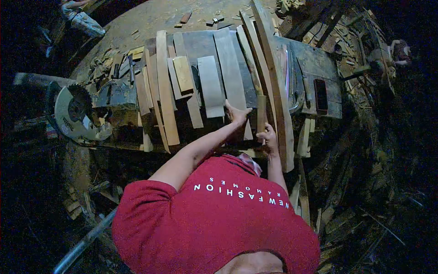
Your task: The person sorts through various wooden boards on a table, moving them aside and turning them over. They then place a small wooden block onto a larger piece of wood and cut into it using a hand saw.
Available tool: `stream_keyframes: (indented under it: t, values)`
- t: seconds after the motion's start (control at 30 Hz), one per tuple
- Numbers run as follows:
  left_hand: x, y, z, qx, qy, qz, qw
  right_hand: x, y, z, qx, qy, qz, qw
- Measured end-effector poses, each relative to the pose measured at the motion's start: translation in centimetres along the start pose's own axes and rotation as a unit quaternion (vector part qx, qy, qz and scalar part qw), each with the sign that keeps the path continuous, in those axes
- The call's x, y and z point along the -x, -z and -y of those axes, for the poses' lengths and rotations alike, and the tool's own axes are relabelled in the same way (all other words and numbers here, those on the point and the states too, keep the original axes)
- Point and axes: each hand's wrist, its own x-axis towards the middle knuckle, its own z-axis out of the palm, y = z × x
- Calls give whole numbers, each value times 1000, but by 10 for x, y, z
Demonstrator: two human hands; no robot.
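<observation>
My left hand (238,115) spans the near end of a wide, pale wooden board (229,64), thumb at its right edge and fingers at its left. The board lies lengthwise away from me on the dark workbench (205,43). To the right, my right hand (269,138) is closed round the lower part of a short, narrow wooden piece (261,109), which points away from me. Close beside that piece runs a long, thick wooden beam (275,73). A shorter grey-white board (211,86) lies left of my left hand.
A circular saw blade with a guard (68,109) stands at the left. Several wooden strips (165,86) lie across the bench. A phone (320,95) rests at the right. Two other people, one at the upper left (84,20) and one at the far right (401,52), are partly in view.
</observation>
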Motion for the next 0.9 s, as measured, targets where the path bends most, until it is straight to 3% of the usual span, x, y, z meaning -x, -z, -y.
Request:
stream_keyframes:
  t: [0.07, 0.2, 0.27, 0.33, 0.43, 0.47, 0.53, 0.57, 0.6, 0.67, 0.7, 0.77, 0.8, 0.83, 0.87, 0.9]
  values:
    - [0, -9, 15, -13, -46, -29, 998, -14, 6, -28, 122, 87, -110, 983]
    - [-31, -32, 52, 44, -14, 51, 998, -19, 2, -47, 185, 135, -111, 967]
    - [-45, -35, 72, 73, 4, 89, 993, 0, -19, -20, 199, 127, -110, 965]
    - [-55, -35, 95, 101, 23, 126, 987, 4, -24, -19, 119, 66, -128, 982]
    - [-61, -46, 123, 140, 47, 188, 971, 7, -27, -16, 170, 68, -152, 971]
    - [-54, -31, 106, 138, 47, 192, 970, 5, -24, -20, 168, 67, -156, 971]
    - [-25, 33, 25, 33, 38, 340, 939, -6, -11, -40, 250, 102, -142, 952]
    - [-15, 52, 9, -40, -96, 317, 943, -13, -5, -54, 247, 101, -146, 953]
    - [-12, 64, 7, -42, -97, 322, 941, -21, 2, -70, 221, 118, -145, 957]
    - [-14, 84, 8, 73, 128, 495, 856, -26, 7, -77, 192, 135, -150, 961]
    - [-13, 96, 8, 70, 129, 500, 854, -25, 6, -76, 186, 124, -152, 963]
    - [-12, 123, 8, 64, 49, 373, 924, -18, 1, -67, 176, 111, -156, 966]
    - [-14, 136, 2, 21, -76, 287, 955, -9, -7, -53, 156, 94, -156, 971]
    - [-18, 146, 1, -15, -118, 217, 969, -6, -14, -46, 136, 78, -153, 976]
    - [-24, 154, -1, -52, -160, 142, 975, -17, -6, -64, 173, 151, -151, 962]
    - [-30, 157, 0, -56, -157, 136, 977, -13, -9, -60, 155, 134, -151, 967]
